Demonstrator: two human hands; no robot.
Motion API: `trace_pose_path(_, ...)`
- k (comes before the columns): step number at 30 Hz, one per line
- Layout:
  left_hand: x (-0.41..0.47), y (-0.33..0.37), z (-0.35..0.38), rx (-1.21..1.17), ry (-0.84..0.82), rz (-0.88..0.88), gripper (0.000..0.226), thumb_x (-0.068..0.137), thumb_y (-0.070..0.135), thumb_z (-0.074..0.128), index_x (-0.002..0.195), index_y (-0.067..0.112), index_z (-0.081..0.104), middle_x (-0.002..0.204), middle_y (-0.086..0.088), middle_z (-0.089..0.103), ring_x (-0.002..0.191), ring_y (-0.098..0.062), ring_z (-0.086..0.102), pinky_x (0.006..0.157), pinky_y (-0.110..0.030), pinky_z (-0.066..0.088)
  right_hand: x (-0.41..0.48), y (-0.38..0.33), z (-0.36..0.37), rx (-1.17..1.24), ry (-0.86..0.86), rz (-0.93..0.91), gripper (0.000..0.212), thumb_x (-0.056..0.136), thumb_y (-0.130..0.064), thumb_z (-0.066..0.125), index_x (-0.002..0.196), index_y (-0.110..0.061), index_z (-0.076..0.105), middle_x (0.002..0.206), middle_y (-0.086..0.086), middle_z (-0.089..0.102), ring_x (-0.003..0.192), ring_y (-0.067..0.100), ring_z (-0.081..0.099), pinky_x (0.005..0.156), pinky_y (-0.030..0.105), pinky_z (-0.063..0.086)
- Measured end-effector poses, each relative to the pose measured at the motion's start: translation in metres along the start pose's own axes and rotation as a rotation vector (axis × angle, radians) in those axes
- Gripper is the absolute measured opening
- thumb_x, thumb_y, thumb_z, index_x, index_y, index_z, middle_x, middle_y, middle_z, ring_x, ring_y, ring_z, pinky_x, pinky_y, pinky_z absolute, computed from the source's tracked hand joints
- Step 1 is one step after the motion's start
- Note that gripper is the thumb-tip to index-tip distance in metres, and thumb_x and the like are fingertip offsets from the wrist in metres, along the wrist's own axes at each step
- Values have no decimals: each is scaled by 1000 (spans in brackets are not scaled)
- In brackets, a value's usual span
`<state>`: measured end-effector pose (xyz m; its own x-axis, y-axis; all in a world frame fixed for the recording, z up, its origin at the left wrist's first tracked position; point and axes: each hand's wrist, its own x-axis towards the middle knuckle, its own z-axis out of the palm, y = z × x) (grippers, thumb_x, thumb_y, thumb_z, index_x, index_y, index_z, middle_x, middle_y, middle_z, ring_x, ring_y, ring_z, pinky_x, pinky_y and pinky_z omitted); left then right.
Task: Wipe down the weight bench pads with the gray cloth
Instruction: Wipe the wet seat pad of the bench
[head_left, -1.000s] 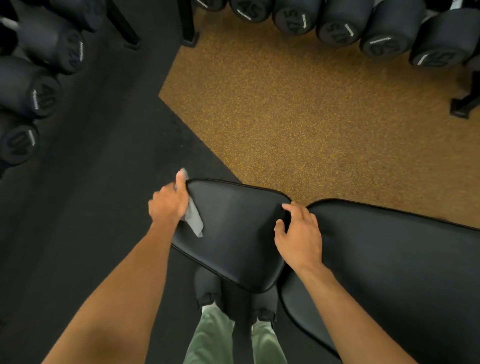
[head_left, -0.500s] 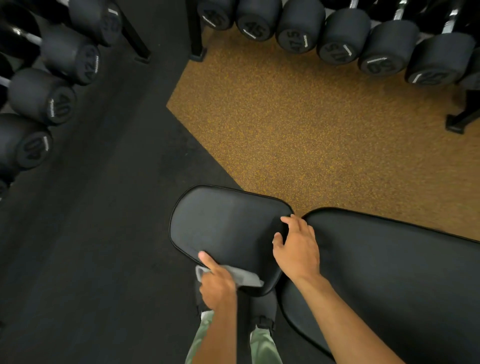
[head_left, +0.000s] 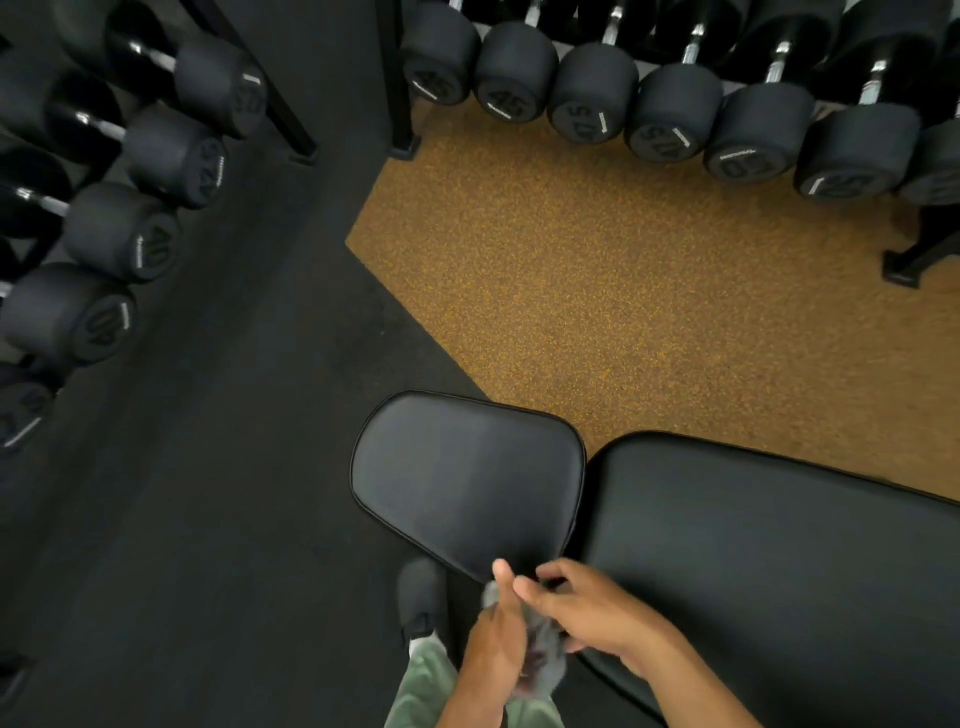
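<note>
**Cloth bunched between both hands off the seat pad's near corner**

The gray cloth is off the vinyl right now. I see it crumpled in the air, just below the near corner of the seat pad and above the green trousers. The left hand has it: the fingers are folded around the bundle and the thumb stands straight up beside the pad's edge. The right hand comes in from the other side. Its fingers are bent and close together over the top of the cloth, but motion blur hides whether they actually pinch it, so I cannot tell. I read this meeting of hands as a refold or a handover, done close to the body where both can reach.

The seat pad lies bare, tilted toward me, with a duller band across its middle that may be damp. The long back pad lies just beside it across a narrow gap, and neither hand touches it. I judge it to be the next surface to wipe.

A black shoe sits under the seat pad's near edge. Further out, black rubber floor meets an orange speckled floor. Dumbbells line a rack along the far side, and more dumbbells are racked at the left, well apart from the bench.
</note>
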<state>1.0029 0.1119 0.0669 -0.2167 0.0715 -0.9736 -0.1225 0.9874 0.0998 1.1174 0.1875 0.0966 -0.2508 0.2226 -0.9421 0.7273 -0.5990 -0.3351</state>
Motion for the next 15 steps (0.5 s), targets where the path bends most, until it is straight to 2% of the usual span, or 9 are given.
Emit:
trace_pose_path(2,-9,-3,2,-64,-149,-12,96,83,88,6,105,26,75,93,-9,79,95,-35,78,85,-42,64,7,17,3,100,56,-7,64,75,-59,83,123,-24,62,117,-4,71,105,8,69,89,29,58)
trace_pose_path(3,-11,-4,1,-57,-193,-12,90,83,88,6,100,29,72,86,-4,76,89,-34,79,80,-41,65,12,26,3,130,72,-3,57,75,-50,87,121,-23,66,112,-3,75,102,9,72,92,31,58)
trace_pose_path(5,-7,-4,-4,-30,-232,-12,81,87,88,9,102,35,69,90,1,72,85,-29,80,77,-39,66,21,42,3,178,115,11,42,79,-28,88,115,-18,71,102,0,79,95,12,75,91,33,59)
trace_pose_path(7,1,-3,-9,16,-207,43,68,90,86,20,98,41,70,103,1,73,80,-25,80,74,-36,65,31,54,5,236,272,78,26,82,-16,85,106,-13,75,91,2,79,87,17,76,85,36,62)
trace_pose_path(9,12,-3,-14,39,-70,149,60,93,82,32,92,37,72,100,4,77,74,-19,78,75,-36,61,39,57,7,368,449,168,12,86,-14,79,97,-10,76,85,7,77,82,25,74,76,40,63)
trace_pose_path(11,23,-5,-21,-42,43,234,56,96,76,40,96,33,76,90,7,80,71,-15,78,85,-41,60,48,51,12,531,524,208,10,91,-15,75,95,-7,73,88,13,75,83,29,73,73,42,62)
trace_pose_path(13,27,-5,-30,-77,37,248,50,100,71,40,101,34,74,92,8,80,75,-11,78,92,-43,60,61,39,14,574,567,233,14,92,-19,73,99,-7,74,94,13,75,85,30,72,72,40,62)
trace_pose_path(15,29,-4,-38,-109,11,234,50,103,66,40,109,30,74,96,6,80,78,-11,79,89,-39,60,73,24,11,588,663,285,18,92,-17,69,99,-2,75,95,16,74,82,32,70,64,34,55)
